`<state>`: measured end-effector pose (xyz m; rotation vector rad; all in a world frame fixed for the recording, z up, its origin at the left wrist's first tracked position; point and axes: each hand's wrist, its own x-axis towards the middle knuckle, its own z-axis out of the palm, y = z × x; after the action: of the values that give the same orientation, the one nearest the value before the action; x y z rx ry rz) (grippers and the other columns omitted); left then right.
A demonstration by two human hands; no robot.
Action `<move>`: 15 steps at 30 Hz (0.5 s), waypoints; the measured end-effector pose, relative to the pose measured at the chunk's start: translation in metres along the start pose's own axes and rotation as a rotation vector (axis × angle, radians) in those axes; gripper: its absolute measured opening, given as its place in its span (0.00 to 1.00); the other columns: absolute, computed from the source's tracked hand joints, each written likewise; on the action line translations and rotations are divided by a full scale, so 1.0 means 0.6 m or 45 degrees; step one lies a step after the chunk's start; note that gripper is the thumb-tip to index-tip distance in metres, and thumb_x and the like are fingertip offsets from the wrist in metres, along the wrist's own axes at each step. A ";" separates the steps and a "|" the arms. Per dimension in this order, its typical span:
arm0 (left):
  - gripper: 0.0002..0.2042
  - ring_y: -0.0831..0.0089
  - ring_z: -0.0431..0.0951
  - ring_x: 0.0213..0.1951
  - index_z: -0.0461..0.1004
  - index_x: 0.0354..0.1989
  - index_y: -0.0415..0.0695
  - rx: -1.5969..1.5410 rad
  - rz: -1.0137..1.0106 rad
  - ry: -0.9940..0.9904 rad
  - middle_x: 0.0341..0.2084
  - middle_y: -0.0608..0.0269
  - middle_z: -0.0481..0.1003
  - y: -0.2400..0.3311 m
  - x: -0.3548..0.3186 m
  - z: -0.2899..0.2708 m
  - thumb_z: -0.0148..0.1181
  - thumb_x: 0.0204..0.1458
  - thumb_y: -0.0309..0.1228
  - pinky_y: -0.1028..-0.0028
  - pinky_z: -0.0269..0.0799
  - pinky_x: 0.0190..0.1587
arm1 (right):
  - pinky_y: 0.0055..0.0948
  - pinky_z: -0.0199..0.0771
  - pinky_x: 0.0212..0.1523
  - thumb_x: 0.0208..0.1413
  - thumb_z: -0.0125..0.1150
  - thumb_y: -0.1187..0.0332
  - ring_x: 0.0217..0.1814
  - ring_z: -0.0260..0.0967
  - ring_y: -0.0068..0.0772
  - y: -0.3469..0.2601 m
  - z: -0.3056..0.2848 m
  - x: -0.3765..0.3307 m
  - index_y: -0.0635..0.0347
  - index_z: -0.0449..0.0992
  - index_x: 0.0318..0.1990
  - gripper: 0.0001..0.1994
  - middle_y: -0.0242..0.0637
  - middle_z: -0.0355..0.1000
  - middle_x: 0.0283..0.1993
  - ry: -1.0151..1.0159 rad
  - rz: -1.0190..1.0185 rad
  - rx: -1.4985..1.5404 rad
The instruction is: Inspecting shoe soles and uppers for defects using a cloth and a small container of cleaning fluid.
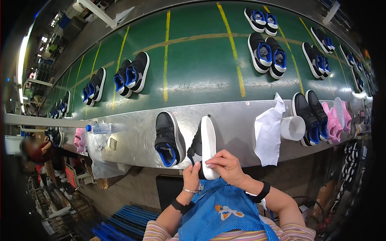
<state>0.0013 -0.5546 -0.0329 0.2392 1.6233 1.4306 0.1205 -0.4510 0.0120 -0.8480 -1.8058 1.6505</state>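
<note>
Head view: left hand and right hand pinch white-soled black shoe, heel partly hidden; silver metal counter, grey floor.

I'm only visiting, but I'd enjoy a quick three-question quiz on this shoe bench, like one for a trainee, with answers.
1. True or false: the held shoe shows its white sole.
2. Fill in: the clear bottle on the metal bench has a ____ cap.
3. Of these, which is nearest the right hand?
A) pink shoes
B) white sheet
C) plastic bag

Key: 1. True. 2. Blue. 3. B.
</note>
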 end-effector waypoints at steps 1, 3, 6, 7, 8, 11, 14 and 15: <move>0.14 0.87 0.61 0.23 0.71 0.23 0.35 -0.166 -0.067 0.048 0.19 0.74 0.68 0.000 -0.001 -0.005 0.50 0.52 0.35 0.83 0.59 0.25 | 0.25 0.65 0.31 0.43 0.56 0.77 0.30 0.65 0.32 0.003 0.011 0.018 0.59 0.76 0.30 0.06 0.35 0.65 0.28 -0.012 0.019 0.000; 0.14 0.87 0.61 0.23 0.71 0.24 0.34 -0.202 -0.064 0.010 0.18 0.74 0.68 -0.014 0.000 -0.028 0.50 0.52 0.34 0.83 0.59 0.25 | 0.25 0.64 0.29 0.43 0.57 0.75 0.29 0.65 0.33 0.005 0.013 0.073 0.59 0.76 0.28 0.04 0.37 0.65 0.27 0.032 -0.044 -0.209; 0.12 0.87 0.60 0.20 0.72 0.22 0.34 0.064 -0.097 0.012 0.15 0.76 0.66 -0.007 0.005 -0.043 0.51 0.50 0.32 0.82 0.58 0.22 | 0.27 0.64 0.29 0.43 0.57 0.74 0.28 0.65 0.35 0.032 0.017 0.149 0.60 0.76 0.28 0.04 0.39 0.65 0.26 0.029 -0.047 -0.265; 0.12 0.87 0.60 0.20 0.72 0.22 0.34 0.056 -0.105 0.008 0.15 0.76 0.66 -0.005 0.003 -0.049 0.51 0.50 0.32 0.82 0.58 0.22 | 0.27 0.64 0.30 0.43 0.56 0.74 0.28 0.64 0.36 0.040 0.019 0.169 0.61 0.76 0.28 0.04 0.39 0.65 0.26 0.022 -0.061 -0.322; 0.12 0.87 0.61 0.21 0.72 0.23 0.34 0.089 -0.120 -0.019 0.16 0.76 0.67 -0.004 0.003 -0.053 0.51 0.50 0.32 0.82 0.58 0.23 | 0.27 0.64 0.30 0.43 0.56 0.74 0.28 0.64 0.36 0.056 0.014 0.191 0.61 0.76 0.28 0.04 0.39 0.65 0.26 0.022 -0.057 -0.335; 0.11 0.87 0.62 0.22 0.72 0.24 0.34 0.125 -0.089 -0.068 0.17 0.75 0.68 -0.001 0.004 -0.055 0.52 0.49 0.32 0.83 0.60 0.24 | 0.30 0.63 0.31 0.43 0.56 0.74 0.28 0.64 0.38 0.120 -0.006 0.229 0.62 0.76 0.28 0.04 0.40 0.64 0.26 0.086 0.086 -0.381; 0.10 0.86 0.64 0.23 0.73 0.27 0.34 -0.058 -0.096 0.031 0.20 0.73 0.70 -0.004 0.001 -0.055 0.52 0.49 0.30 0.83 0.61 0.25 | 0.31 0.63 0.31 0.43 0.56 0.73 0.28 0.64 0.38 0.145 -0.012 0.223 0.61 0.76 0.29 0.05 0.40 0.64 0.25 0.134 0.257 -0.499; 0.11 0.85 0.66 0.23 0.72 0.28 0.34 -0.062 -0.105 0.052 0.21 0.70 0.71 -0.018 0.009 -0.069 0.50 0.50 0.31 0.82 0.63 0.26 | 0.32 0.63 0.31 0.44 0.56 0.72 0.28 0.64 0.39 0.143 -0.010 0.213 0.61 0.76 0.29 0.05 0.40 0.65 0.25 0.180 0.207 -0.543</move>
<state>-0.0270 -0.5823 -0.0494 0.1146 1.6112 1.4183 0.0495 -0.3460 -0.0752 -1.2911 -2.0646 1.2714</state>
